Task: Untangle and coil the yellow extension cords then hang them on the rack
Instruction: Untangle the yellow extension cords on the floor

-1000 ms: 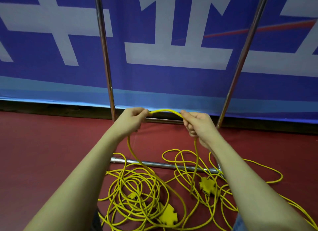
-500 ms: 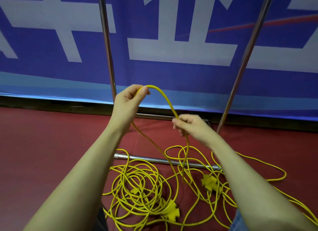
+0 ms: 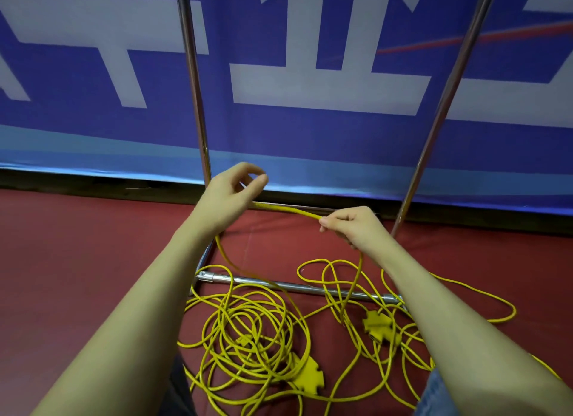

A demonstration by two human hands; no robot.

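Thin, glossy yellow cord (image 3: 288, 211), looped
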